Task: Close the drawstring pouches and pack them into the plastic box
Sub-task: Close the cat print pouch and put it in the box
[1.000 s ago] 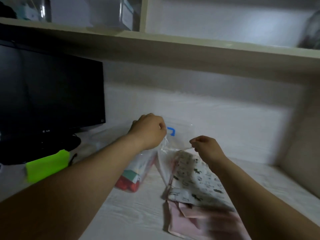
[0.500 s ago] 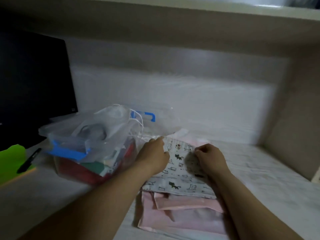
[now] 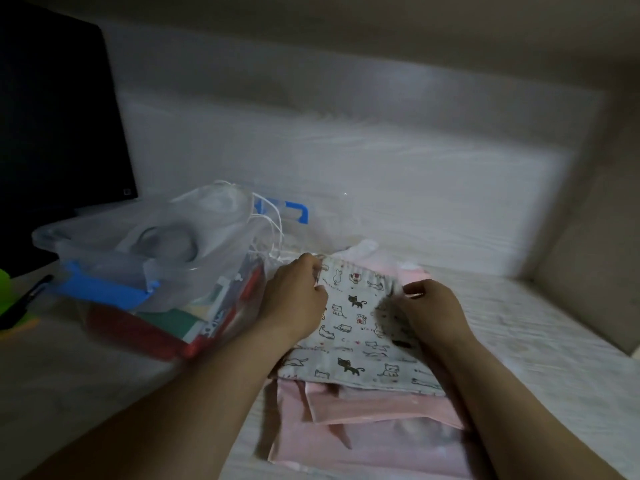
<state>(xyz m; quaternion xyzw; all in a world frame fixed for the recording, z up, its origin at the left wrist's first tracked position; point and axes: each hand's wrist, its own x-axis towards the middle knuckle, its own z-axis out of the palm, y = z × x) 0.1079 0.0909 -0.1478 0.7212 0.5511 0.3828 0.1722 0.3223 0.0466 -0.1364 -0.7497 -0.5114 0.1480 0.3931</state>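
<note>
My left hand point(image 3: 297, 301) and right hand point(image 3: 431, 311) are both on the cat-print pouch point(image 3: 356, 336), which lies flat on top of a stack of pink pouches point(image 3: 367, 434) on the desk point(image 3: 86, 393), just right of the plastic box point(image 3: 69, 252). Left fingers are curled over the pouch's top-left corner, pinching the hem. Right fingers are curled on the top-right edge, also pinching fabric. I can't tell whether either pinch has a cord in it; my knuckles hide that.

Box is open and already stuffed. A frosted see-through pouch point(image 3: 207, 216) sits on top, with white cords point(image 3: 273, 233) spilling over the rim toward my left hand. Red and green packed items show through the wall. Blue latch point(image 3: 104, 291) is at the front.

Handling, my judgement: the pouch is thin cotton, light, floppy, not fragile and not slippery. It will sag if lifted by 1 corner, so take it at the 2 ends of the top channel, where the cords should exit, and pull outward to gather the mouth. Don't grab mid-panel; that may drag the pink ones along. The closed pouch should squash easily into the little room left in the box.
</note>
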